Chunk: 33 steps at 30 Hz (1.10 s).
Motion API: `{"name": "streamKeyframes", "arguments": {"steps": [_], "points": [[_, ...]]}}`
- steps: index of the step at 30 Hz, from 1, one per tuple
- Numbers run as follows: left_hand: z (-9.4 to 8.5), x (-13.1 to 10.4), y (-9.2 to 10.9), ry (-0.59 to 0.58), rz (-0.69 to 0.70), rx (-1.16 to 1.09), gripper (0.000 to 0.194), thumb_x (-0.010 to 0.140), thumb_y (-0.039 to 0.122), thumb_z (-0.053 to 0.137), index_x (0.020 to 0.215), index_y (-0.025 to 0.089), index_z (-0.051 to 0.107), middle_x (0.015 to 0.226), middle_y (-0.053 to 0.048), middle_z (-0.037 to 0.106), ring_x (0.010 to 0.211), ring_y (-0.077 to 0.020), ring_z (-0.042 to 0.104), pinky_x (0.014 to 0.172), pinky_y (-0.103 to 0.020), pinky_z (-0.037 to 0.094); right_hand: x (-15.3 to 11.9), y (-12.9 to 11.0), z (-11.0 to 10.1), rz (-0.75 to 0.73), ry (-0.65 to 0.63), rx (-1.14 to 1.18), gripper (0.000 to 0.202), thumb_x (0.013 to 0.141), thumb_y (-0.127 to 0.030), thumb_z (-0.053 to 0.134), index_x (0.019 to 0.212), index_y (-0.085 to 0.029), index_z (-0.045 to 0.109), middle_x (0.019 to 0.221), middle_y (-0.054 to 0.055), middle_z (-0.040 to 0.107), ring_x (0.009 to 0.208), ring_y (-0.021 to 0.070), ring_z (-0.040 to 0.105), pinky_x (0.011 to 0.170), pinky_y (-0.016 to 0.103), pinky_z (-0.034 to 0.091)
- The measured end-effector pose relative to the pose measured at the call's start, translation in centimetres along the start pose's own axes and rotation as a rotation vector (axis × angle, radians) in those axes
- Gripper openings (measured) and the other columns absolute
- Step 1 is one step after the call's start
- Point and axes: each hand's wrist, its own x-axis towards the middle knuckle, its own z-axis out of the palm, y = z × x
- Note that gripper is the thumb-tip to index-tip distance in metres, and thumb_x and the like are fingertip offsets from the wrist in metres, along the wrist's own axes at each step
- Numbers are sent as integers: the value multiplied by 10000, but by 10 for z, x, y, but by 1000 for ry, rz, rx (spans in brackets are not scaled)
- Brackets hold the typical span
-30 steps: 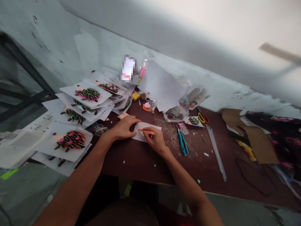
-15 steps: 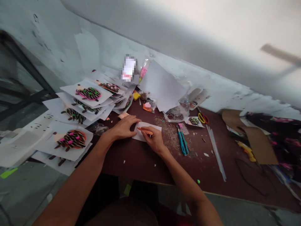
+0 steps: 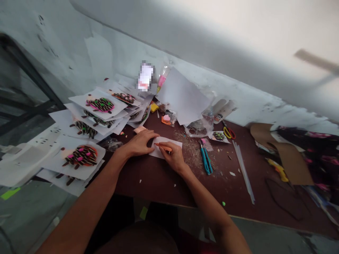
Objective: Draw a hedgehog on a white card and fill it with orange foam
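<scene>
A small white sheet of paper (image 3: 156, 152) lies on the dark table in front of me. My right hand (image 3: 175, 156) grips an orange pen (image 3: 168, 149), its tip down at the left half of the sheet. On the left edge of the paper rests my left hand (image 3: 141, 142), thumb and fingers spread apart with nothing held. A pale peach-coloured piece (image 3: 139, 129) sits just beyond the left fingers; its kind is unclear.
Paper cards with hedgehog figures (image 3: 100, 104) are piled at left. Teal-handled cutting pliers (image 3: 205, 160), scissors (image 3: 228, 133), clear glue sticks (image 3: 244, 173) and a yellow glue gun (image 3: 278, 170) lie to the right. A phone (image 3: 145, 77) stands against the wall.
The pen tip and right fingers have shifted very slightly on the paper. My left hand stays in place.
</scene>
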Motion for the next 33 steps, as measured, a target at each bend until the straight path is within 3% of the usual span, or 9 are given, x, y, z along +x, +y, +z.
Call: {"name": "streamKeyframes", "arguments": {"steps": [10,33], "points": [[-3,1,4,10,44,-20,521,707,247,643,1227,225,636,1259,-81,649,1258,-304,549,1127,-470,402,0,1,0,-14,-22,-10,203,939,-233,593,1069,-231,748,1000,68,771,875,193,709,817,313,551],[-3,1,7,10,34,12,555,686,177,561,1233,213,644,1283,-93,652,1297,-307,542,1142,-472,407,-3,1,4,-39,-33,-95,208,942,-219,581,1082,-250,731,971,66,759,864,197,709,815,315,555]]}}
